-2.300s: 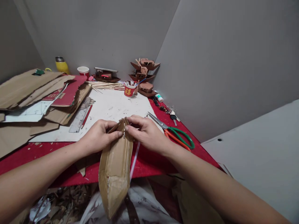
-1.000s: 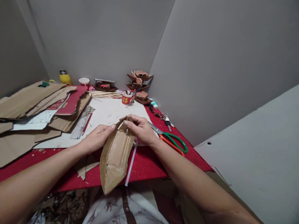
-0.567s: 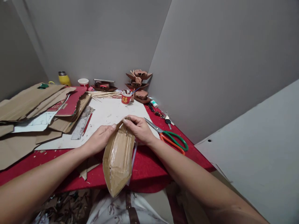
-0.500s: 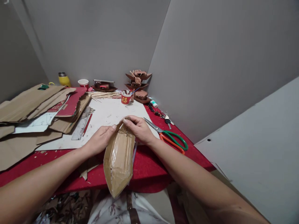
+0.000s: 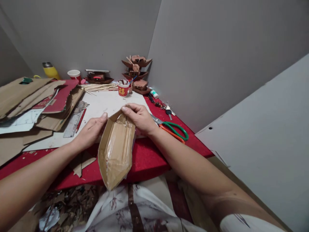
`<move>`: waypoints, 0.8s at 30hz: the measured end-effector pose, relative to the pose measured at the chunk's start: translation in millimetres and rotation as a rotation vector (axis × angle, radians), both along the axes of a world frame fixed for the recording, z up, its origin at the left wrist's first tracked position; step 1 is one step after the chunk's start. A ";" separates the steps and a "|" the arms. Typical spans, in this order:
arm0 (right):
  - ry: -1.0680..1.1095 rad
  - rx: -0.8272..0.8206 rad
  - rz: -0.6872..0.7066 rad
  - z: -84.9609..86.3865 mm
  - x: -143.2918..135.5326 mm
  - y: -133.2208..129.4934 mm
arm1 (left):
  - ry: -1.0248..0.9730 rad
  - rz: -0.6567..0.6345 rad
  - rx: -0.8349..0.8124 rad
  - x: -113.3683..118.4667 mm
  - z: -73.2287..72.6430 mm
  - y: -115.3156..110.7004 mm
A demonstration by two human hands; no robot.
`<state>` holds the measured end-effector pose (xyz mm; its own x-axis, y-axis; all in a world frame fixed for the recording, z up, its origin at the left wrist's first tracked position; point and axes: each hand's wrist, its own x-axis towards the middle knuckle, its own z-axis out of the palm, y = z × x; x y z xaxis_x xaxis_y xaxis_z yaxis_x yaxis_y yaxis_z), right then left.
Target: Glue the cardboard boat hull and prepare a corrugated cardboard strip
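Note:
A cardboard boat hull [image 5: 118, 148], pointed at its near end and shiny with clear tape inside, is tilted in front of me over the table's front edge. At its far end, my right hand [image 5: 140, 117] pinches the rim between thumb and fingers. Along the left side of the hull is my left hand [image 5: 93, 129], its thumb raised off the rim. The left fingertips are partly hidden behind the cardboard. Scissors [image 5: 172, 129] with green and orange handles lie just beyond my right wrist.
Stacked cardboard [image 5: 26, 96] covers the left side, beside a ruler [image 5: 73, 122] and red pencil [image 5: 81, 120]. Farther back are thin sticks [image 5: 101, 87], a red paper cup [image 5: 123, 88] and brown model boats [image 5: 136, 72]. Keys [image 5: 168, 111] lie near the right wall. Cardboard scraps [image 5: 72, 203] litter the floor.
My left thumb has come off the rim and the left hand has shifted outward. The right hand keeps its pinch. The hull's opening looks wider, and the camera view has shifted.

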<state>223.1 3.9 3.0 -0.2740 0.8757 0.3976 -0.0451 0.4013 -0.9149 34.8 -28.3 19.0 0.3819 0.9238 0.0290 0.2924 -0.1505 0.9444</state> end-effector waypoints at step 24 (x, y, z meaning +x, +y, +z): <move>-0.201 0.150 0.004 -0.6 -3.1 -2.6 | 0.067 -0.035 0.155 -10.9 -16.0 8.5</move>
<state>220.0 1.3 2.4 -0.3637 0.8097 0.4605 0.1298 0.5335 -0.8358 24.0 -19.8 3.0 0.4192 0.8966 0.1429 0.3465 -0.3035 0.8876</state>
